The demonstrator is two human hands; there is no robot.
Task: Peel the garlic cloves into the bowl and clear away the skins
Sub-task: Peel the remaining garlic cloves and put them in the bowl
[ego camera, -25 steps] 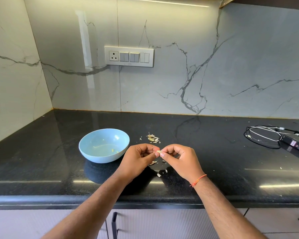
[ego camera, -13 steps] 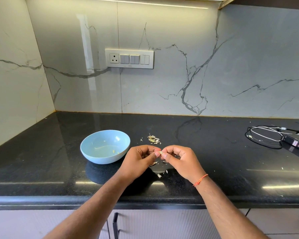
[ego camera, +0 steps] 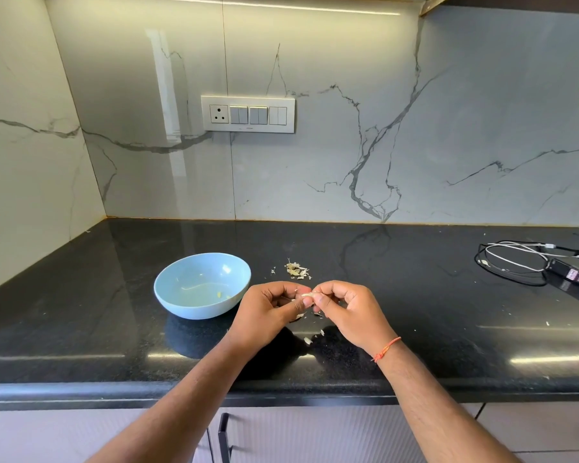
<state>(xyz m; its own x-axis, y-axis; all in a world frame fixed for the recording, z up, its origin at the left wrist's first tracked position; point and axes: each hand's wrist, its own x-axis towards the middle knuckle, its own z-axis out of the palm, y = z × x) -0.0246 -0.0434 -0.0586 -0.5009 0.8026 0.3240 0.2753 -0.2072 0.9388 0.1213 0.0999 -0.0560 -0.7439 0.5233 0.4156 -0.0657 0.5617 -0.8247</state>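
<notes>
On the glossy black stone countertop [ego camera: 81, 312], a round pale-blue bowl [ego camera: 202, 285] sits left of both hands. The left hand [ego camera: 268, 315] and right hand [ego camera: 350, 312] pinch one small whitish garlic clove [ego camera: 307, 295] between curled fingertips; papery skin scraps [ego camera: 296, 271] lie just beyond.

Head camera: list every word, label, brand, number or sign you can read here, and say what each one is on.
Nothing here can be read.
Black box at the right of the countertop: it carries a small label with red and white marks, too blurred to read.
Switch panel on the wall: no legible marking.
Blue bowl: no text visible.
</notes>
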